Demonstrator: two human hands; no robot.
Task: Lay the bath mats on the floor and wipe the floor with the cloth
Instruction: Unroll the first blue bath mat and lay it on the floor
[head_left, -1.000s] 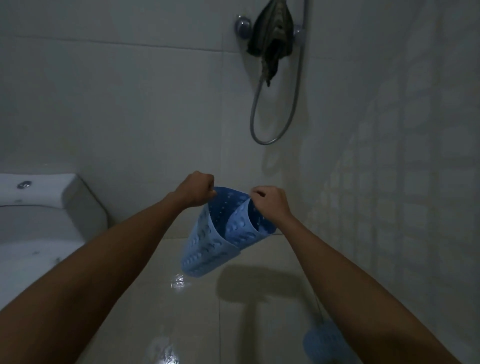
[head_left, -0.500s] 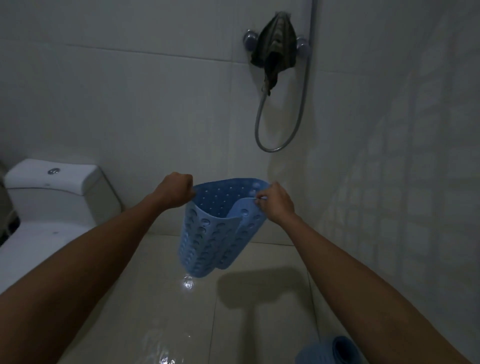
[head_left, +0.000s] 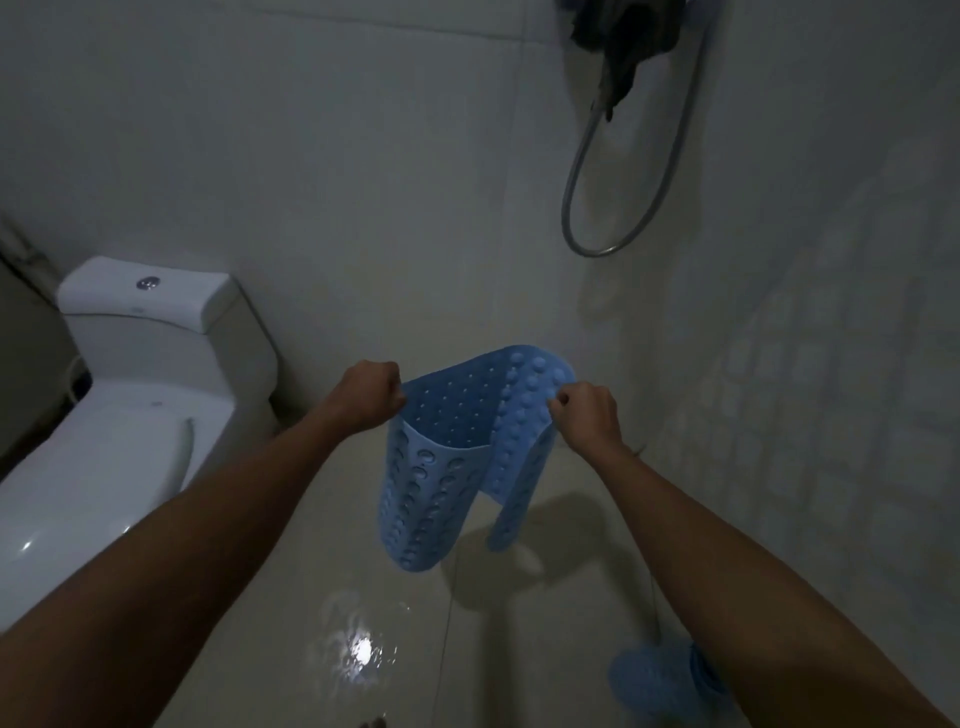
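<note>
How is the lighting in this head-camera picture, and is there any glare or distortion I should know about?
Head view: dim throughout; one bright glare patch on the wet floor; the blue bath mat casts a soft shadow on the floor beyond it; wide-angle lens bends the wall lines; dark cloth lacks detail.

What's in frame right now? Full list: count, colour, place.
bath mat: 1, blue, held up in the air over the floor, curled
second mat: 1, blue, rolled, on the floor bottom right, partly behind the right forearm
cloth: 1, dark, hanging on the wall fitting, top
shower hose: 1, silver, looped on the back wall
toilet: 1, white, left, lid down
floor: pale tile, wet glare near the middle
left hand: grips the mat's left edge
right hand: pinches its right edge
</note>
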